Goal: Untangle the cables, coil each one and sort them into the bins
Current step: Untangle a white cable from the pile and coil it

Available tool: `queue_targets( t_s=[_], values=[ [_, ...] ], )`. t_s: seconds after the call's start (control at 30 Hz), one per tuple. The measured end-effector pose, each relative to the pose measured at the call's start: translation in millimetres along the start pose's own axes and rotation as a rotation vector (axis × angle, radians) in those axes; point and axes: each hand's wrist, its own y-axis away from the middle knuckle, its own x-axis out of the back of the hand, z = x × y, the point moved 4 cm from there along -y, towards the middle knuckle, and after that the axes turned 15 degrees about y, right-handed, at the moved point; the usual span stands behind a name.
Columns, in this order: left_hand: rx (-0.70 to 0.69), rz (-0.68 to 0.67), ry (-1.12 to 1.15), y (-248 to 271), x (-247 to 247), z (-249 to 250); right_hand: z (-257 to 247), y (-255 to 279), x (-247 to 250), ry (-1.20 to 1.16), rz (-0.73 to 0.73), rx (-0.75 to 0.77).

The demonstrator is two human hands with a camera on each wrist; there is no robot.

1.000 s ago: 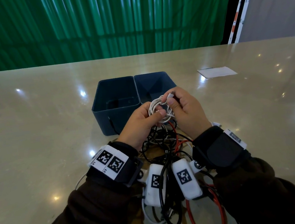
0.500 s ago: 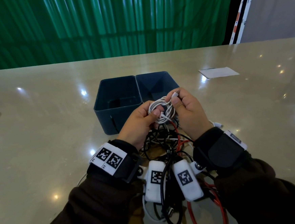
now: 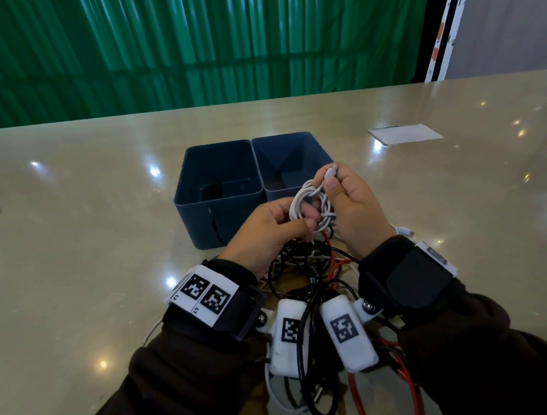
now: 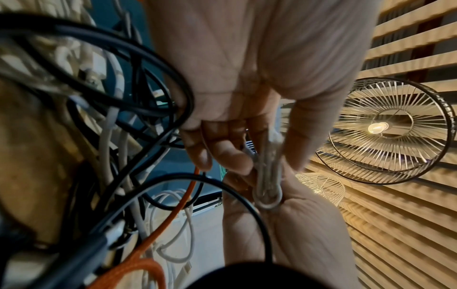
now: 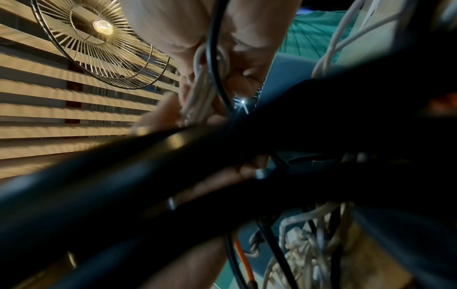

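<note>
White cable (image 3: 311, 209) mid-frame, nearly coiled: left hand (image 3: 267, 230) pinches loops, right hand (image 3: 352, 207) pinches plug end. Bins (image 3: 219, 195) behind look mostly empty, big tangle (image 3: 306, 270) below wrists untouched. Long way left, I reckon.

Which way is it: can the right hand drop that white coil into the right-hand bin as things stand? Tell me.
Probably yes. The right hand holds the white coil just in front of the right bin, whose open top shows nothing over it. The left hand also pinches the coil and must let go first.
</note>
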Motion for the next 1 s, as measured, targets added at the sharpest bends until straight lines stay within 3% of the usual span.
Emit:
queue_targets(
  t_s=[0.33,0.57,0.67,0.8,1.0],
  values=[
    [-0.011,-0.079,0.129,2.2,-7.8,2.3,1.0,-2.2,6.7,-0.184,0.038,-0.207],
    [-0.105,0.056,-0.012,0.6,-3.0,6.7,-2.0,-4.9,10.9,-0.473,0.058,-0.298],
    [-0.164,0.108,-0.099,0.3,0.8,9.5,-0.8,-4.6,9.5,-0.419,0.053,-0.273],
    [-0.173,0.029,-0.151,1.9,-1.3,10.6,3.2,-4.5,6.9,-0.219,0.081,-0.198],
    [-0.129,-0.067,-0.130,0.8,-4.4,4.6,1.9,-2.9,8.1,-0.133,0.124,-0.173]
  ],
)
